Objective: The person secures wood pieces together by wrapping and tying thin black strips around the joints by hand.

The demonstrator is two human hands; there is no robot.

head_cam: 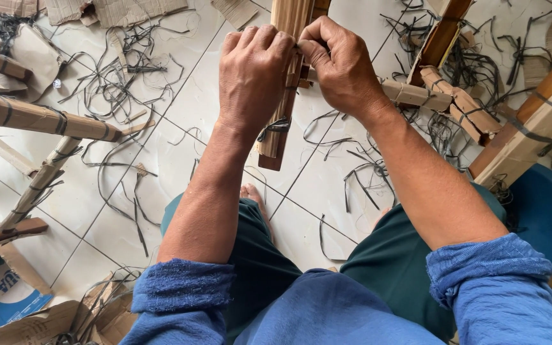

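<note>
Cardboard-wrapped wooden slat (287, 76) held upright over white tiled floor (327, 185), between knees, top end running out of frame. Looks stiff, fairly light; wrap likely crushes and slips if squeezed hard. Best gripped mid-length on bare wrap, clear of black plastic strap (275, 127) knotted lower down. Left hand (251, 73) closed around slat from front, fingers curled over. Right hand (338, 64) pinching closed at slat's edge, probably on a strap end; too small to confirm. Loose strap offcuts (122, 70) thin, springy, slippery underfoot. More wrapped wooden pieces (39, 118) left and right, blue stool (544, 214) beside right knee.
</note>
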